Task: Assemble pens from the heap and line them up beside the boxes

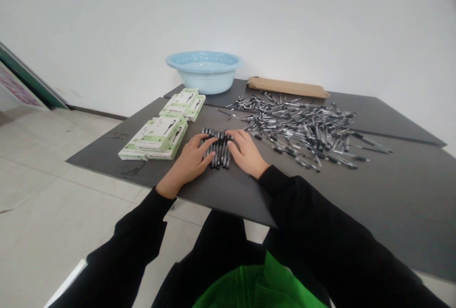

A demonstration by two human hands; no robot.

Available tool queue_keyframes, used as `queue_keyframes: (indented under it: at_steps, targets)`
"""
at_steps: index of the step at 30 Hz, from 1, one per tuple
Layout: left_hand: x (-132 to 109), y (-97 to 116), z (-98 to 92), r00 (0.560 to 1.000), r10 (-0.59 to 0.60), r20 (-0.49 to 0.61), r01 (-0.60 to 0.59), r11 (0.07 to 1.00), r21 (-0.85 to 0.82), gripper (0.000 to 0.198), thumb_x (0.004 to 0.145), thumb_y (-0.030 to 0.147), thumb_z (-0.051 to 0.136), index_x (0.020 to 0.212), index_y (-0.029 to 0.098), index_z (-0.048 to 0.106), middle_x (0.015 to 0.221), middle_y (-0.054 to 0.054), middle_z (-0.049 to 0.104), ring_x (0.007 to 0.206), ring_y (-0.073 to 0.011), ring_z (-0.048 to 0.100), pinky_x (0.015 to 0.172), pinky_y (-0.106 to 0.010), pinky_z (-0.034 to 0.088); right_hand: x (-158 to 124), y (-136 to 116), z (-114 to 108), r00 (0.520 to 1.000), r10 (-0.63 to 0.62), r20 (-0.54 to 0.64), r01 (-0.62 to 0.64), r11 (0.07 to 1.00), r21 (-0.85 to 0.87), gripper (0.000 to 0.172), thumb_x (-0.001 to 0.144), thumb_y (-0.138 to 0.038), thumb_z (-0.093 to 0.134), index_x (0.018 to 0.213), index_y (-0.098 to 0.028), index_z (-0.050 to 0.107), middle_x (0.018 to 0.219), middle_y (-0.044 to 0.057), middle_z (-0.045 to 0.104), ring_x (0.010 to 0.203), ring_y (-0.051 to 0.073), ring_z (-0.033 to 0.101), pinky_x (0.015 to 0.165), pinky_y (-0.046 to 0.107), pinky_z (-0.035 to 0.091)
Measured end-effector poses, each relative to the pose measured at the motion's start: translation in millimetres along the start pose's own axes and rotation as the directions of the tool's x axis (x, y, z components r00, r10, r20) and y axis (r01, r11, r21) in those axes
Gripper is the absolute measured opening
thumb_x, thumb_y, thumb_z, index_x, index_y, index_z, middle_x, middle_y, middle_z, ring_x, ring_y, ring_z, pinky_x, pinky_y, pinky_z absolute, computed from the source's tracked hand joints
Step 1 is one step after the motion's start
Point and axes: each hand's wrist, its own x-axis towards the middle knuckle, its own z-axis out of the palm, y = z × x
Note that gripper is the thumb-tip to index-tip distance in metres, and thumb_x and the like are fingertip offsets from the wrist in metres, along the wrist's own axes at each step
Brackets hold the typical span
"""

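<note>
A row of clear-barrelled pens (221, 151) with black caps lies side by side on the dark table in front of me. My left hand (192, 158) is on the row's left side, its fingers bent over the pens and its thumb near their lower part. From the right, my right hand (245, 152) presses against the same row with curled fingers. Between them the two hands hold the pens together, and some of the pens are hidden under my fingers.
A big heap of loose pens (302, 125) spreads over the table's right side. Stacked green and white pen boxes (156, 134) stand on the left. Behind are a light blue basin (206, 77) and a flat brown cardboard piece (288, 87). The table's near edge (228, 212) is close to my body.
</note>
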Motion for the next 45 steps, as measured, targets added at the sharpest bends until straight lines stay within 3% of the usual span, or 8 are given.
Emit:
queue_keyframes:
  at_steps: [4, 8, 17, 26, 31, 38, 42, 45]
  targets:
    - [4.5, 0.6, 6.8, 0.991, 0.078, 0.110, -0.085, 0.994, 0.067, 0.051, 0.100, 0.032, 0.029, 0.148, 0.019, 0.042, 0.160, -0.014, 0.028, 0.149, -0.0280, 0.022, 0.118, -0.049, 0.026, -2.7, -1.5, 10.2, 0.988, 0.001, 0.156, 0.012, 0.996, -0.083, 0.055, 0.099, -0.035, 0.038, 0.151, -0.020, 0.035, 0.155, 0.012, 0.039, 0.143, 0.028, 0.034, 0.114, 0.047, 0.031]
    - [7.5, -1.2, 15.2, 0.976, 0.101, 0.192, -0.129, 0.981, 0.142, 0.055, 0.101, 0.031, 0.025, 0.152, 0.014, 0.035, 0.161, -0.014, 0.029, 0.151, -0.0257, 0.021, 0.120, -0.048, 0.022, -4.4, -1.9, 22.8, 0.965, 0.041, 0.257, 0.009, 0.981, -0.191, 0.056, 0.100, -0.034, 0.035, 0.153, -0.018, 0.034, 0.158, 0.011, 0.037, 0.148, 0.031, 0.027, 0.118, 0.051, 0.025]
    - [9.4, -9.7, 20.1, 0.975, 0.089, 0.202, -0.138, 0.960, 0.243, 0.058, 0.101, 0.032, 0.020, 0.151, 0.009, 0.036, 0.159, -0.015, 0.033, 0.150, -0.0250, 0.023, 0.120, -0.046, 0.024, 3.5, -10.8, 23.6, 0.931, 0.119, 0.344, -0.002, 0.947, -0.321, 0.061, 0.099, -0.033, 0.027, 0.156, -0.011, 0.027, 0.162, 0.007, 0.027, 0.151, 0.028, 0.021, 0.122, 0.044, 0.020]
    - [10.3, -13.7, 22.2, 0.977, 0.083, 0.196, -0.128, 0.965, 0.229, 0.060, 0.101, 0.036, 0.019, 0.151, 0.009, 0.038, 0.159, -0.015, 0.032, 0.151, -0.0271, 0.020, 0.120, -0.049, 0.025, 3.2, -10.0, 24.6, 0.938, 0.114, 0.328, -0.010, 0.953, -0.304, 0.062, 0.099, -0.036, 0.027, 0.157, -0.013, 0.024, 0.163, 0.005, 0.024, 0.150, 0.028, 0.023, 0.123, 0.044, 0.019]
    - [10.9, -18.6, 23.8, 0.987, 0.073, 0.143, -0.096, 0.982, 0.163, 0.060, 0.101, 0.039, 0.021, 0.153, 0.012, 0.033, 0.161, -0.014, 0.030, 0.151, -0.0259, 0.020, 0.120, -0.050, 0.025, 4.7, -9.3, 24.8, 0.968, 0.083, 0.236, -0.031, 0.976, -0.216, 0.062, 0.098, -0.035, 0.033, 0.154, -0.009, 0.030, 0.162, 0.011, 0.029, 0.149, 0.028, 0.026, 0.121, 0.044, 0.022]
    - [13.3, -20.3, 16.9, 0.998, -0.002, -0.064, 0.000, 1.000, -0.024, 0.056, 0.099, 0.038, 0.026, 0.137, 0.006, 0.052, 0.158, -0.020, 0.033, 0.150, -0.0306, 0.021, 0.120, -0.051, 0.023, -6.2, 7.6, -21.2, 0.996, 0.032, -0.081, -0.054, 0.959, -0.278, 0.034, 0.086, -0.016, 0.046, 0.114, -0.015, 0.066, 0.142, 0.015, 0.051, 0.126, 0.027, 0.048, 0.104, 0.041, 0.039]
    - [20.8, 7.8, 11.3, 0.976, -0.029, -0.215, 0.009, 0.995, -0.096, 0.041, 0.097, 0.032, 0.033, 0.117, 0.012, 0.062, 0.127, -0.017, 0.057, 0.126, -0.0265, 0.049, 0.113, -0.047, 0.035, -37.2, 33.9, -69.1, 0.963, 0.099, -0.250, -0.191, 0.906, -0.378, 0.023, 0.082, -0.017, 0.053, 0.097, -0.016, 0.070, 0.114, 0.015, 0.058, 0.106, 0.028, 0.052, 0.091, 0.040, 0.040]
    - [36.2, 40.7, 14.2, 0.963, -0.029, -0.269, -0.002, 0.993, -0.115, 0.033, 0.095, 0.028, 0.036, 0.107, 0.015, 0.063, 0.108, -0.013, 0.061, 0.108, -0.0257, 0.054, 0.102, -0.045, 0.042, -63.6, 52.7, -99.2, 0.953, 0.125, -0.275, -0.244, 0.857, -0.455, 0.018, 0.080, -0.019, 0.056, 0.089, -0.017, 0.072, 0.108, 0.014, 0.057, 0.101, 0.028, 0.050, 0.087, 0.039, 0.038]
